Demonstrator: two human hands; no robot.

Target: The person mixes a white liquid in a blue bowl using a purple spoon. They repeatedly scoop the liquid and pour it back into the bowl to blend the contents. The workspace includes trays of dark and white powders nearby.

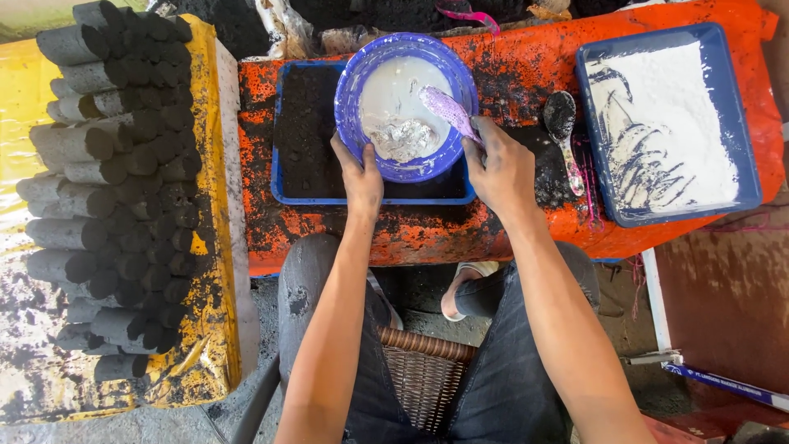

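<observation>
A blue plastic bowl (360,72) with white liquid and a grey-white paste stands tilted over a blue tray of black powder (306,131). My left hand (358,173) grips the bowl's near rim. My right hand (501,168) holds the handle of a pink spoon (445,111), whose head rests inside the bowl above the paste. Both forearms reach forward from my lap.
A second blue tray (723,123) with white powder sits at the right on the orange-covered table (509,66). A blackened spoon (563,131) lies between the trays. Several dark cylindrical briquettes (123,189) are stacked on a yellow sheet at left. A wicker stool (423,374) shows between my knees.
</observation>
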